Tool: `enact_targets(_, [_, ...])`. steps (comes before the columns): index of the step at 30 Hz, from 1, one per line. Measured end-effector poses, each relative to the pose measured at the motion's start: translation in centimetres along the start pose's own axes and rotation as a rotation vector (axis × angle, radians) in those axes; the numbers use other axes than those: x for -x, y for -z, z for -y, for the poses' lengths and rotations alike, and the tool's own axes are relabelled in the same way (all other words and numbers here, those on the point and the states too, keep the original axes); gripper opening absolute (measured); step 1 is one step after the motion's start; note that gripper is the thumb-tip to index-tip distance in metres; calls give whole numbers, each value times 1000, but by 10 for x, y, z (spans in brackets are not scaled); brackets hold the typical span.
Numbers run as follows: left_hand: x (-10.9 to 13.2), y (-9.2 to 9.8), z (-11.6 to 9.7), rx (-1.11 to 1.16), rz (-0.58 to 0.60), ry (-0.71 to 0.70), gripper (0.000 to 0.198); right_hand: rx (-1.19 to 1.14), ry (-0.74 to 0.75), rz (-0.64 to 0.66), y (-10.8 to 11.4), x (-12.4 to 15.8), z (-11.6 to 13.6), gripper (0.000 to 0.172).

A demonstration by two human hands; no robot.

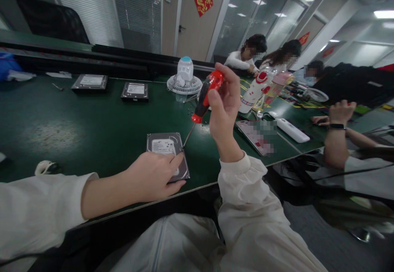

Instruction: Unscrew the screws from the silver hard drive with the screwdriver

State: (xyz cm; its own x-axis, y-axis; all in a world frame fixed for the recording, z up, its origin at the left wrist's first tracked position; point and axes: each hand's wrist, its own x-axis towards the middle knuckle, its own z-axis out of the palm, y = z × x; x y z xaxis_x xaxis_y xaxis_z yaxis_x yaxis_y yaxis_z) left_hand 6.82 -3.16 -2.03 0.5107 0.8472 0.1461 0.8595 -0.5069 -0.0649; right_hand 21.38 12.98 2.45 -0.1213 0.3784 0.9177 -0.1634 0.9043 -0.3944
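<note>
A hard drive (161,144) with a white label lies on the green table near its front edge. My left hand (150,176) grips the drive, its fingers across the top and the thumb along the near edge. Raised over the drive's right side, my right hand (226,109) is closed round the handle of a red and black screwdriver (202,100). The screwdriver tilts, with its thin shaft running down to the drive's right edge. The tip appears to touch there, close to a left fingertip.
Two more hard drives (89,81) (134,91) lie farther back. A white fan (185,72) stands behind the screwdriver, near several small screws. To the right are a white bottle (254,93), a phone (252,136) and a white device (292,130). A co-worker's arm (338,136) is at far right.
</note>
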Motion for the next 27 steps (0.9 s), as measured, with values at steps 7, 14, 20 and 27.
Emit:
enact_targets(7, [1,-1,1,-9,-18,2,55,6,-51,57,0,0,-2,49])
enact_targets(14, [1,0,1,-12,6,5,54,-9,-27,-6,-3,0,0,44])
enact_targets(20, [0,2,0,-1,20,1,55,71,-75,27,-2,0,-3,55])
enact_targets(27, [0,2,-1,0,17,7,54,14,-72,10,-1,0,-3,50])
